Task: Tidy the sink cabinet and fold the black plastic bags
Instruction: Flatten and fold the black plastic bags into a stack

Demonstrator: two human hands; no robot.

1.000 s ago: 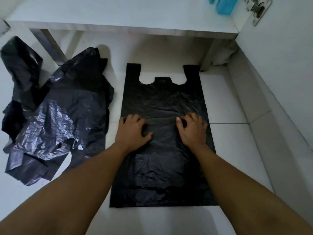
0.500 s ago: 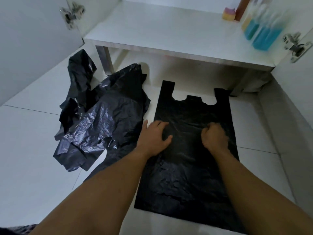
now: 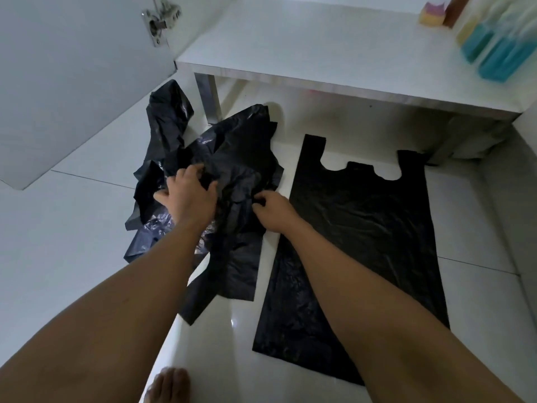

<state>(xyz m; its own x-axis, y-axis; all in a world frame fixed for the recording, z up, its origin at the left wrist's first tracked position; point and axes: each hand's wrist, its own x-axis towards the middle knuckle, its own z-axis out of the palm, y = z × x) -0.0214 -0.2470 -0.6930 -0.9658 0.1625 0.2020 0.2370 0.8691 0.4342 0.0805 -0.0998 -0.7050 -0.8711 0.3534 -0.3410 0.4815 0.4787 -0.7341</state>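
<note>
A flattened black plastic bag [image 3: 369, 228] lies smooth on the white tile floor, its two handles pointing toward the cabinet. Left of it sits a crumpled pile of black bags [image 3: 232, 158]. Both hands are on that pile. My left hand [image 3: 189, 193] has its fingers curled into the crumpled plastic and grips it. My right hand [image 3: 273, 209] pinches the pile's right edge with curled fingers, just beside the flat bag's left edge.
The white cabinet floor shelf [image 3: 334, 53] stands ahead on a metal leg [image 3: 207, 97]. It carries blue liquid bottles [image 3: 499, 50] and a yellow-pink sponge [image 3: 433, 14]. An open cabinet door [image 3: 72, 77] with a hinge hangs at left. My bare foot [image 3: 168, 385] shows at the bottom.
Both hands left the flattened bag and moved left onto the crumpled pile, now gripping it. The view swung left and up, showing the open door and shelf items.
</note>
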